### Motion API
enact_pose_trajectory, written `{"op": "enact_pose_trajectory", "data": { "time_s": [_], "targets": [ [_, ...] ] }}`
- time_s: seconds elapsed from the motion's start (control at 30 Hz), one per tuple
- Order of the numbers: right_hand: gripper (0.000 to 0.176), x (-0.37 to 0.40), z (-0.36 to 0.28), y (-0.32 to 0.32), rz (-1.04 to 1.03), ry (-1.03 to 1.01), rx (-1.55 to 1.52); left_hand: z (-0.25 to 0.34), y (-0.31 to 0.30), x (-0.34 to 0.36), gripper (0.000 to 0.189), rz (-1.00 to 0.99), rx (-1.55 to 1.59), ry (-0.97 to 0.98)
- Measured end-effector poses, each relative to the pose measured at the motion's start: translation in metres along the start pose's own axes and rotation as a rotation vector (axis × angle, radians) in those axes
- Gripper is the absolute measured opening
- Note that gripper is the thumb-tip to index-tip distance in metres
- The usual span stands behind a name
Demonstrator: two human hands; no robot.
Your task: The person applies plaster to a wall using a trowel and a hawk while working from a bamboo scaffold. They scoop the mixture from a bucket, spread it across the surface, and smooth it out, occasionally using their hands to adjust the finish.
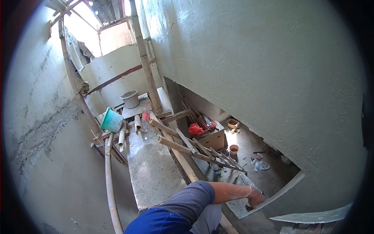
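My left hand (255, 197) reaches out to the right, at the lower edge of the plastered wall (249, 85). Its fingers are curled downward, and what they hold, if anything, is hidden. Pale smears mark the wrist, and a grey and blue sleeve (187, 202) covers the upper arm. Just below the hand lies a pale, dusty board (237, 208). My right hand is out of view.
A dusty plank platform (152, 171) bears a plastic bottle (145, 118) and a grey bucket (130, 99). A green bucket (112, 119) tilts beside them. Bamboo poles (111, 183) flank the platform. Cut bamboo ends (171, 144) jut out. Below stands a cardboard box (212, 141).
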State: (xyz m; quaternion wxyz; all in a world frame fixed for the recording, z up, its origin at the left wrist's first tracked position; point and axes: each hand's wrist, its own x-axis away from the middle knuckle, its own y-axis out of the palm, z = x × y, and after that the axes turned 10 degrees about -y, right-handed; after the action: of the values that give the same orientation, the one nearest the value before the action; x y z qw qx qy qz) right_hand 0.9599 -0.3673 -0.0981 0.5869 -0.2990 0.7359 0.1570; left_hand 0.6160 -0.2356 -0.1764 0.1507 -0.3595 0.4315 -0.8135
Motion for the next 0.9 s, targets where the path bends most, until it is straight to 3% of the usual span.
{"op": "enact_pose_trajectory", "data": {
  "time_s": [0.37,0.5,0.73,0.9],
  "targets": [
    [0.025,0.01,0.028,-0.011,-0.058,-0.178,0.142,-0.016,0.008,-0.012,0.032,-0.012,-0.111,0.054],
    [0.028,-0.004,-0.001,0.007,0.022,-0.041,-0.032,-0.026,0.015,-0.018,0.032,-0.046,-0.208,0.083],
    [0.028,-0.002,-0.001,0.016,-0.016,-0.028,0.012,-0.033,0.019,-0.01,0.027,0.08,-0.044,0.047],
    [0.028,-0.005,-0.002,0.023,-0.023,-0.029,0.017,-0.035,0.019,-0.016,0.027,0.029,-0.021,-0.01]
  ]
}}
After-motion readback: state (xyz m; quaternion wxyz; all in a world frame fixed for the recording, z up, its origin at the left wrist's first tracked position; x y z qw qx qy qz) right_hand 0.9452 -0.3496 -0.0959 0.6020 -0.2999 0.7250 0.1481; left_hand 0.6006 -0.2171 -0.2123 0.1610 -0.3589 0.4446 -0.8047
